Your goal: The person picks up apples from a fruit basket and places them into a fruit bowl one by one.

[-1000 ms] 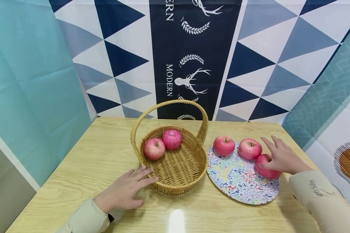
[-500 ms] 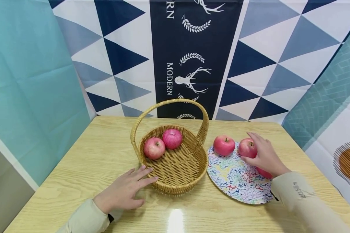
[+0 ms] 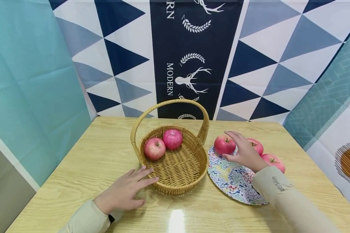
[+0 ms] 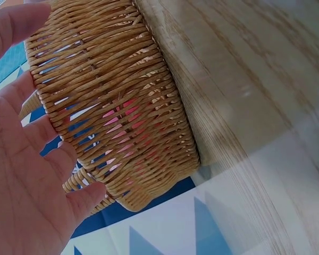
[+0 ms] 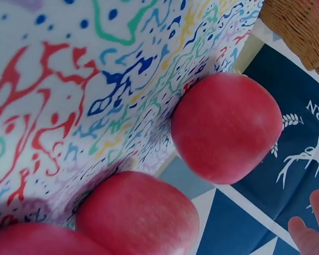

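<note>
The right hand (image 3: pixel 243 152), fingers spread, reaches the plate's (image 3: pixel 230 181) left apple (image 3: pixel 224 144); the spread left hand (image 3: pixel 125 191) steadies the basket (image 3: pixel 175 168). Next, probably, closing round it.

Left hand (image 3: pixel 124 193): palm down, flat near the front edge of the table, fingers straight and spread, pointing right; holds nothing. Right hand (image 3: pixel 242 151): raised over the table's right side, fingers loosely extended, arching leftward. Both forearms in pale sleeves.
</note>
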Tool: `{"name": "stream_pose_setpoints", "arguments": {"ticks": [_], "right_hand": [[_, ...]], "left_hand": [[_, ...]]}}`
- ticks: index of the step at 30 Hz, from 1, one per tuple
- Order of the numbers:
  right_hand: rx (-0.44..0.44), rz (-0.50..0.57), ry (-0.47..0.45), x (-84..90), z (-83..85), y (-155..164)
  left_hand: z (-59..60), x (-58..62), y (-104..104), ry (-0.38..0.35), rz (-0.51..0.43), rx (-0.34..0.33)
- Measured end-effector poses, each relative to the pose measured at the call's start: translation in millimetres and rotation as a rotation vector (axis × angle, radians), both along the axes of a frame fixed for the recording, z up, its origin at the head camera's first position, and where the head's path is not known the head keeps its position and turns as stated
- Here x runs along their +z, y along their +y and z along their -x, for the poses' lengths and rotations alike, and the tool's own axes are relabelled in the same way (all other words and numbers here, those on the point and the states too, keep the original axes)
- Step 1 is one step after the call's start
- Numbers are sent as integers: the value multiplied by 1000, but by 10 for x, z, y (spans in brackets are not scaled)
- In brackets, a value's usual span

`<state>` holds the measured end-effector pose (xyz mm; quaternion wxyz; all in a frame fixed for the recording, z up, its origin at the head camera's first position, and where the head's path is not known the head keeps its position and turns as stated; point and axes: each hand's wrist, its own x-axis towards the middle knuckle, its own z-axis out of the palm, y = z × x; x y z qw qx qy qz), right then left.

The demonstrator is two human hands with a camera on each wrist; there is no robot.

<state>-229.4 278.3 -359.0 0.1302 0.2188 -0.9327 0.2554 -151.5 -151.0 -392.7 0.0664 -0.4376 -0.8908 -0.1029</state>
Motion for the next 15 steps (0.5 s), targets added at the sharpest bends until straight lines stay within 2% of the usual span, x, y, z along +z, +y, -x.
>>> {"name": "stream_pose_setpoints", "arguments": {"ticks": [10, 15], "right_hand": [[60, 74, -71, -16, 149, -211], [106, 20, -83, -5, 176, -310]], "left_hand": [[2, 21, 6, 23, 0, -2], [-10, 3, 9, 19, -8, -4]]}}
